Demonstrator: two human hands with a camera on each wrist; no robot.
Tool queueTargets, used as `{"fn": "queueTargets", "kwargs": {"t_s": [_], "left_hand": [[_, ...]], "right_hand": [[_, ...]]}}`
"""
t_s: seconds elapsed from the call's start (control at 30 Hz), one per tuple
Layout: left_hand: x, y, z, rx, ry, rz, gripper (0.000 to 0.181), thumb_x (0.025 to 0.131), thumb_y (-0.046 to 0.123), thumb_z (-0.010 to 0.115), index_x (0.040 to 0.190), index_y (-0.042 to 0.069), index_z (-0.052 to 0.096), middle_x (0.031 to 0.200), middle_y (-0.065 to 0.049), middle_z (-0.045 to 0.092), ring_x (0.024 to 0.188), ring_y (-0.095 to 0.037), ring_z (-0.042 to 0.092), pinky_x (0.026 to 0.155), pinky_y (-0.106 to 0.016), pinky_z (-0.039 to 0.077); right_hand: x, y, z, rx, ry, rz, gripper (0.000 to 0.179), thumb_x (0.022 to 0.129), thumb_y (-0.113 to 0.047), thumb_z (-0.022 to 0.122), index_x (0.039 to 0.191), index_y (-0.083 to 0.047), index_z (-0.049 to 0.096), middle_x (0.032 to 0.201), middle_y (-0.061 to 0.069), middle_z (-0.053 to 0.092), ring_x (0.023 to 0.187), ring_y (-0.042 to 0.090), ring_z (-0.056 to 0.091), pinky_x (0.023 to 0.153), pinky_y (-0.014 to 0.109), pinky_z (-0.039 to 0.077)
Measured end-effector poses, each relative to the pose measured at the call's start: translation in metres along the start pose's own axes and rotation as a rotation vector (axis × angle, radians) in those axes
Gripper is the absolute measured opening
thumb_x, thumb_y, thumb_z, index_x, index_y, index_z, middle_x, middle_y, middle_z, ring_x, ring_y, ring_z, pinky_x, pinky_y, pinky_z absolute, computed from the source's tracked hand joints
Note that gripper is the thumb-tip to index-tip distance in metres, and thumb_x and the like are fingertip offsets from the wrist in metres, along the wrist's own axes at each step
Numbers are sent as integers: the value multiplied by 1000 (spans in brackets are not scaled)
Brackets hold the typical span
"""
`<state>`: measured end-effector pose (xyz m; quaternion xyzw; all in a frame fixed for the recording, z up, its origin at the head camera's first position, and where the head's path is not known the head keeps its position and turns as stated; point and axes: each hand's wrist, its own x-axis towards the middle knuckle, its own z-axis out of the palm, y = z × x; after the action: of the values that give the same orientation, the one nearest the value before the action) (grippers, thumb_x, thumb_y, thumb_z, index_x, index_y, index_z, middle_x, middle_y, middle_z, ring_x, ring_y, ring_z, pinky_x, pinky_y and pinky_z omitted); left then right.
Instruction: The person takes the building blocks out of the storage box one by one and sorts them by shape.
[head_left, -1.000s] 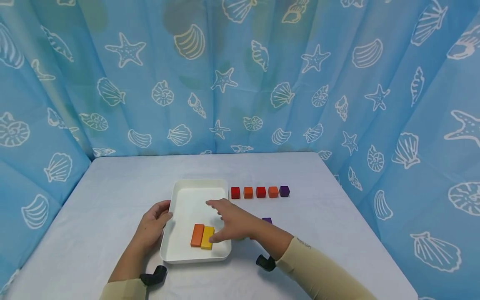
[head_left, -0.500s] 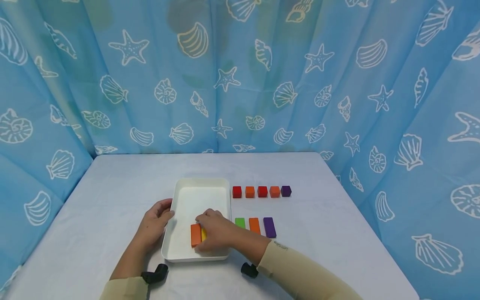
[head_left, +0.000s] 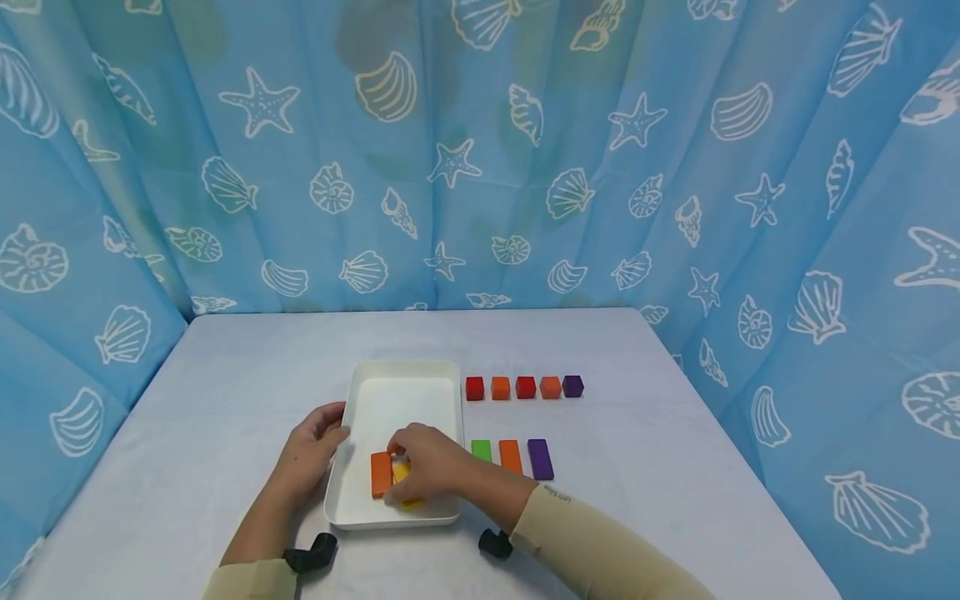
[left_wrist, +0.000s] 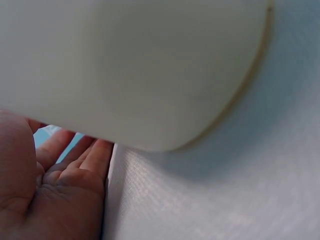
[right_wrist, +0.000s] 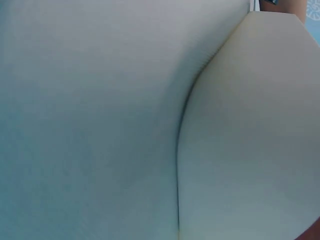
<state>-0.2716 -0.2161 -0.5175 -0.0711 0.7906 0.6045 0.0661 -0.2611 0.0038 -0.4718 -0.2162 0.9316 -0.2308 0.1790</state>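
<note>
A white rectangular tray lies on the table. My left hand grips its left side, thumb at the rim and fingers along the outer wall. In the left wrist view that hand shows below the tray's wall. Inside the tray, near its front, my right hand pinches a yellow rectangular block between thumb and fingers, partly covering it. Just left of it lies an orange rectangular block. The right wrist view shows mostly the tray's outer wall.
Right of the tray, a green block, an orange block and a purple block form a row. Behind them runs a row of small cubes, from a red cube to a purple cube. A shell-patterned curtain surrounds the table.
My right hand has come down into the tray and taken hold of the yellow block. The orange block beside it has shifted slightly left. My left hand stays on the tray.
</note>
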Motion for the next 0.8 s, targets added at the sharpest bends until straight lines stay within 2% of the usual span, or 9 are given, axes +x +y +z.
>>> {"fn": "queueTargets", "kwargs": {"t_s": [0.1,0.2,0.33,0.43,0.6,0.8], "left_hand": [[-1,0,0,-10,-6,11,53,109,18,57,159,7,43,164,-18,43,151,-37,41,120,-53,38],[-2,0,-1,-16,-13,26,53,109,17,57,158,5,43,163,-19,44,151,-37,42,120,-54,38],[-3,-2,-1,-21,-22,37,53,109,17,57,158,4,43,162,-19,45,150,-38,43,120,-54,39],[-4,-4,-1,-29,-30,40,52,109,17,57,158,5,44,163,-19,45,150,-38,43,120,-54,39],[-4,-4,0,-31,-32,41,52,109,17,57,158,5,43,163,-19,44,150,-37,43,119,-53,39],[-3,0,-1,-24,-23,43,51,110,17,56,158,6,43,162,-18,45,150,-37,43,120,-52,38]], "right_hand": [[3,0,2,-22,-11,-22,67,80,-38,95,137,-23,65,119,-10,61,102,5,56,93,24,55],[7,3,7,-67,-26,-85,76,80,-41,94,146,-24,60,128,-10,59,111,5,54,99,24,53],[11,5,11,-86,-28,-171,69,82,-41,91,142,-19,64,126,-10,58,111,5,53,97,21,51],[12,6,10,-50,-28,-175,62,83,-39,92,135,-17,68,117,-10,59,102,3,53,90,18,51],[11,3,7,20,-17,-131,62,80,-38,95,133,-17,70,103,-13,59,91,4,55,80,17,52],[9,4,1,22,10,-129,62,79,-35,96,134,-18,72,102,-13,59,90,3,55,76,15,52]]}}
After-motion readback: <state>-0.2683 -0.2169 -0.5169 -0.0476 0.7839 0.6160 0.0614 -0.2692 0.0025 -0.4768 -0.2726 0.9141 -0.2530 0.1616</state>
